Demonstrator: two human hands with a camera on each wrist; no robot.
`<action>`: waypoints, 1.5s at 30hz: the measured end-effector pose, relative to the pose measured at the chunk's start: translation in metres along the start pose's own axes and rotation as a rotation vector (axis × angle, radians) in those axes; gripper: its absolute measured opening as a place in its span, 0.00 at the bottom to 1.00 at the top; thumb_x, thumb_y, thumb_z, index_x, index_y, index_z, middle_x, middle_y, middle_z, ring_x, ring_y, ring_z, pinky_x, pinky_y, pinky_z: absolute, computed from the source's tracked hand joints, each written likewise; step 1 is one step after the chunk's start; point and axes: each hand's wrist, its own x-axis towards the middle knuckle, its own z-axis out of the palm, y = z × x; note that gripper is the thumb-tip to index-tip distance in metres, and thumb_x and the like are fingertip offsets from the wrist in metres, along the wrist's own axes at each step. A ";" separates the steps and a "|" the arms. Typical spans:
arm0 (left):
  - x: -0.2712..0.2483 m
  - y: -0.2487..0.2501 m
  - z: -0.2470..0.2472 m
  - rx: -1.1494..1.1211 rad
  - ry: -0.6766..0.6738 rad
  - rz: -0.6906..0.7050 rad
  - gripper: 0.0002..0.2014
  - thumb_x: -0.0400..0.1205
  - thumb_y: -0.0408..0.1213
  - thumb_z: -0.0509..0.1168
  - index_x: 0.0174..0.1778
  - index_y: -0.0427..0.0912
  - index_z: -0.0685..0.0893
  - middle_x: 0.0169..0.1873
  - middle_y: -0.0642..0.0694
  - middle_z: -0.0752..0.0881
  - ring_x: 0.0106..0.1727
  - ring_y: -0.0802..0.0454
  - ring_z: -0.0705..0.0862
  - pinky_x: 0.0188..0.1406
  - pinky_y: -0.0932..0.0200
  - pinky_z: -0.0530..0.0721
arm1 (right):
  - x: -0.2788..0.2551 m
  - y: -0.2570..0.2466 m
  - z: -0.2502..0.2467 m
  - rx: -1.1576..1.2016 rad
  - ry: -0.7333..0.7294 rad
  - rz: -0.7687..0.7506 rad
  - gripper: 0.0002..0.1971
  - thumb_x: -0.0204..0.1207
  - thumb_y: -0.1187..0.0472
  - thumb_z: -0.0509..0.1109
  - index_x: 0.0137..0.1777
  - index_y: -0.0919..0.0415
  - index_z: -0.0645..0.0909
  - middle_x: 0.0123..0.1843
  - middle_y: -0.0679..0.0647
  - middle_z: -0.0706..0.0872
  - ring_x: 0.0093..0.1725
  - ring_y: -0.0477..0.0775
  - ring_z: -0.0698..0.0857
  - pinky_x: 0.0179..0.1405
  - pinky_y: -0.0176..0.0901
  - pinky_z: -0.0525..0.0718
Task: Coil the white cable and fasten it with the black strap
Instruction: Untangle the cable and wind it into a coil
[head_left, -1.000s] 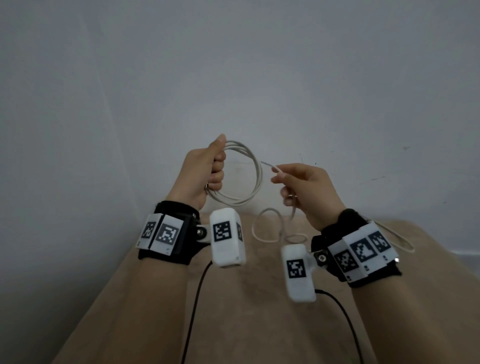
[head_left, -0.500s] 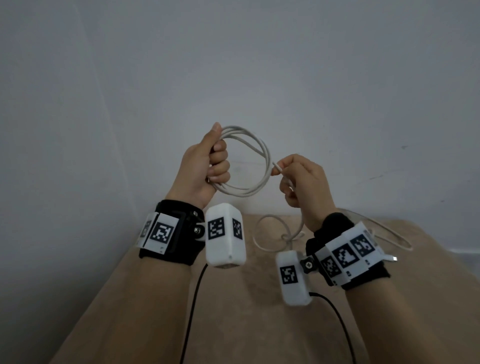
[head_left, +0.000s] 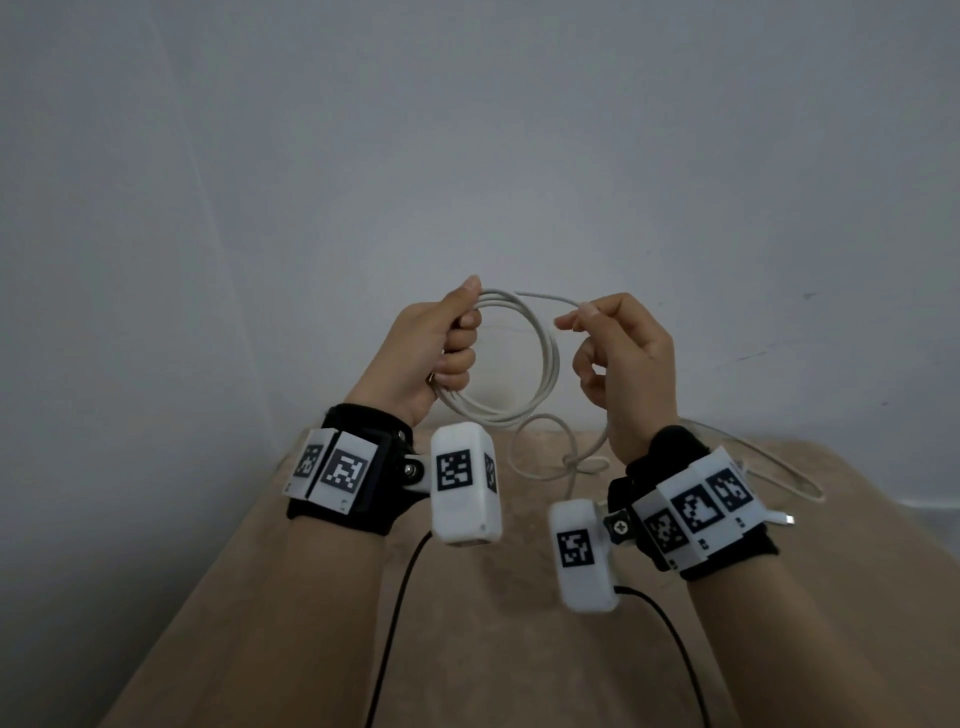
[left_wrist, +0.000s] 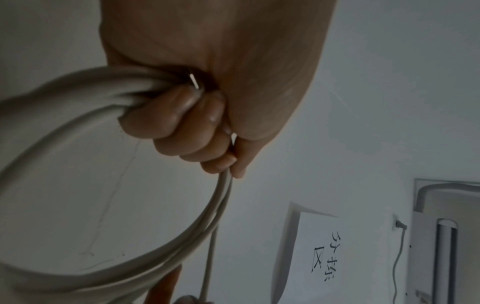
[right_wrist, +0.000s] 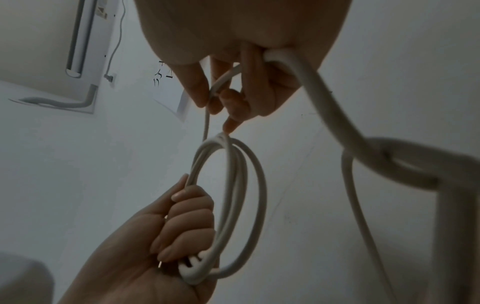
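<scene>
The white cable (head_left: 548, 358) (left_wrist: 78, 131) (right_wrist: 249, 197) forms several loops in the air above the table. My left hand (head_left: 441, 353) (left_wrist: 197, 115) (right_wrist: 179, 230) grips the loops in a fist, thumb on top. My right hand (head_left: 618, 358) (right_wrist: 221, 86) pinches the free run of cable between thumb and forefinger, just right of the coil. The rest of the cable (head_left: 566, 457) hangs in a loose knot-like loop down to the table, and its plug end (head_left: 782, 519) lies at the right. No black strap shows in any view.
A beige table (head_left: 467, 649) lies below my arms against a plain grey wall (head_left: 467, 156). Black wires (head_left: 395, 613) run from the wrist cameras toward me. High on the wall hang a paper sign (left_wrist: 324, 251) and an air conditioner (left_wrist: 446, 236).
The right hand has drawn the cable up and over toward the top of the coil. The left hand keeps its grip on the loops and has dropped slightly.
</scene>
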 end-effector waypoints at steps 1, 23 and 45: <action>0.000 0.000 0.001 0.007 0.002 0.000 0.20 0.85 0.50 0.59 0.29 0.46 0.67 0.18 0.55 0.60 0.14 0.61 0.56 0.14 0.68 0.53 | 0.000 -0.001 0.000 0.004 0.003 -0.011 0.12 0.81 0.65 0.63 0.35 0.59 0.75 0.40 0.53 0.87 0.21 0.47 0.67 0.17 0.30 0.61; 0.003 0.002 0.004 -0.382 0.048 0.003 0.21 0.86 0.50 0.56 0.28 0.47 0.65 0.14 0.56 0.59 0.11 0.62 0.56 0.10 0.69 0.52 | -0.004 0.009 0.010 -0.165 -0.080 0.122 0.12 0.79 0.48 0.67 0.53 0.56 0.80 0.45 0.53 0.91 0.38 0.45 0.87 0.22 0.29 0.70; 0.012 -0.008 0.004 -0.696 0.066 -0.150 0.23 0.86 0.50 0.57 0.25 0.46 0.66 0.11 0.55 0.61 0.08 0.60 0.59 0.07 0.70 0.56 | -0.004 0.011 0.013 0.417 -0.296 0.455 0.14 0.82 0.48 0.60 0.44 0.58 0.77 0.29 0.49 0.81 0.36 0.45 0.84 0.11 0.30 0.63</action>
